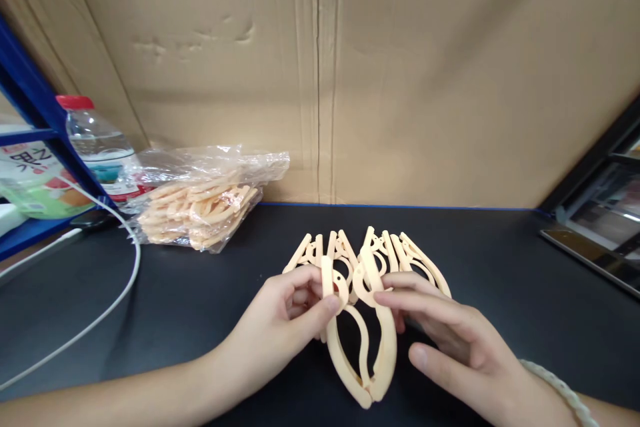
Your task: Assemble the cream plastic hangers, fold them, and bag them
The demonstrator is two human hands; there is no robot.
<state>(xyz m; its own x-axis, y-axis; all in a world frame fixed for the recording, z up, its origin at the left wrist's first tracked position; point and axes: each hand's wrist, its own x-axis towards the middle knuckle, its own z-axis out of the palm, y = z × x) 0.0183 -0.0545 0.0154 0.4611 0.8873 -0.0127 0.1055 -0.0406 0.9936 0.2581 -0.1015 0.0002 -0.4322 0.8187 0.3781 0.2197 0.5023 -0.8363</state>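
Observation:
A beige folding clothes hanger is held up in front of me, its two arms folded together and its curved hook piece between them. My left hand pinches the left arm of this hanger between thumb and fingers. Against the right arm rest the fingertips of my right hand, while its thumb stands apart from the hanger; that hand is open. Behind the held hanger, several more folded beige hangers lie in a row on the black table, partly hidden by my hands.
A clear plastic bag full of beige hangers lies at the back left. Beside it stand a red-capped water bottle and a blue shelf. A white cable curves across the left. Cardboard walls the back; a black-framed rack is at right.

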